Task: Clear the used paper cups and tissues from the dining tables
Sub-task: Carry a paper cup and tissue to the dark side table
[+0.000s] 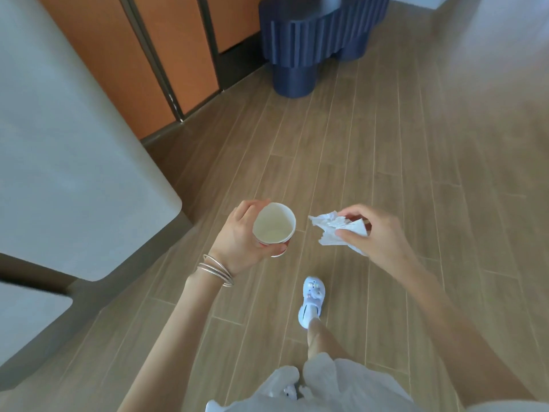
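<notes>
Left hand: my left hand (240,233) curls its fingers round the side of the paper cup (274,224) and holds it mostly mouth-up, so I think no drops can spill.
Right hand: my right hand (371,236) pinches the crumpled tissue (335,230) with fingers and thumb, so it cannot fall.
Cup: off the grey worktop (74,173), just past its corner, over the wood floor (416,144). It looks empty.
Tissue: farther from the worktop than the cup, near the cup but not touching it.
Next: I guess both go to a bin; I see none.
</notes>
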A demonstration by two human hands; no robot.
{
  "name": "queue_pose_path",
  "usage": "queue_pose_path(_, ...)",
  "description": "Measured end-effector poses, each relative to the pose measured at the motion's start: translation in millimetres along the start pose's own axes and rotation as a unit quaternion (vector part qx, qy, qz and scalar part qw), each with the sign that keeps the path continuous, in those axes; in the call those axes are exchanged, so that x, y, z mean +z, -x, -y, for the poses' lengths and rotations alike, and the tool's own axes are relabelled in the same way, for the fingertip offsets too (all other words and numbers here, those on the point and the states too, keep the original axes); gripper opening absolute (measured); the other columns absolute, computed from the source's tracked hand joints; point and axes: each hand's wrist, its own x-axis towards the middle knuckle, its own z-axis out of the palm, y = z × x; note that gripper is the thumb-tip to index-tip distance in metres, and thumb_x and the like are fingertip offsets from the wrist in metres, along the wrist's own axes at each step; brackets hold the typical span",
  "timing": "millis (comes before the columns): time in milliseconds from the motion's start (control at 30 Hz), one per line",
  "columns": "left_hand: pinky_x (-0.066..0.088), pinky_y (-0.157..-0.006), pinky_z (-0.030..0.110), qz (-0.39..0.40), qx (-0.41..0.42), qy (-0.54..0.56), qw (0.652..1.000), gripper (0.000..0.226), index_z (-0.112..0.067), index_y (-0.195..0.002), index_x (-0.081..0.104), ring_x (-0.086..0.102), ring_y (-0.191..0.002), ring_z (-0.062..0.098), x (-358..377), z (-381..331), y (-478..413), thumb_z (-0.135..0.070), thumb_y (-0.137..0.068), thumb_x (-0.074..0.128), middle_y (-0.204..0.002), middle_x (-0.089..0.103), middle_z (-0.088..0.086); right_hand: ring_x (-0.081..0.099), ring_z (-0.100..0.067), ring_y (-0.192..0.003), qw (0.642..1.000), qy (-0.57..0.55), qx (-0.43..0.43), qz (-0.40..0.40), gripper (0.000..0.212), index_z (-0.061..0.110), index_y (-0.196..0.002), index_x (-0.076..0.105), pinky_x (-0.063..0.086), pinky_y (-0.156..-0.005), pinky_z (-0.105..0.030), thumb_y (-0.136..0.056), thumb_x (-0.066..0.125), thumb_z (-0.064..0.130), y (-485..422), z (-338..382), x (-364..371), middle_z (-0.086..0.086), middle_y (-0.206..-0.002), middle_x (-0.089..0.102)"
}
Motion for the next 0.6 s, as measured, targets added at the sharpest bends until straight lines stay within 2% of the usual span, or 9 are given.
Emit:
queue_pose_path(233, 0.040, -0.093, 0.030, -0.022, -0.029, -0.008, 0.999, 0.079, -0.001, -0.123, 0.053, 0.054, -0.109, 0.029, 5, 25, -154, -0.017, -0.054, 0.088, -0.120, 0.054, 0.014, 0.057, 0.001, -0.077, 1.000, -0.023, -0.008, 0.003, 0.023, 0.022, -0.090, 0.065, 0.042, -0.067, -0.012, -0.072, 0.074, 0.010, -159, -33, -26, 0.016, -0.086, 0.065)
queue_pose_path(367, 0.040, -0.099, 0.037, -0.013, -0.037, -0.010, 0.999, 0.084, -0.002, -0.127, 0.049, 0.051, -0.113, 0.029, 4, 36, -249, -0.019, -0.055, 0.088, -0.124, 0.052, 0.012, 0.057, 0.002, -0.079, 1.000, -0.023, -0.016, 0.011, 0.022, 0.024, -0.089, 0.065, 0.040, -0.067, -0.007, -0.073, 0.073, 0.011, -255, -44, -44, 0.017, -0.086, 0.065)
queue_pose_path(600, 0.041, -0.097, 0.039, -0.002, -0.048, -0.012, 0.999, 0.085, -0.004, -0.130, 0.047, 0.050, -0.111, 0.029, 14, 72, -374, -0.022, -0.057, 0.087, -0.125, 0.050, 0.012, 0.057, 0.000, -0.079, 0.999, -0.017, -0.033, 0.014, 0.022, 0.022, -0.089, 0.065, 0.042, -0.067, -0.012, -0.072, 0.073, 0.010, -384, -68, -52, 0.018, -0.085, 0.064)
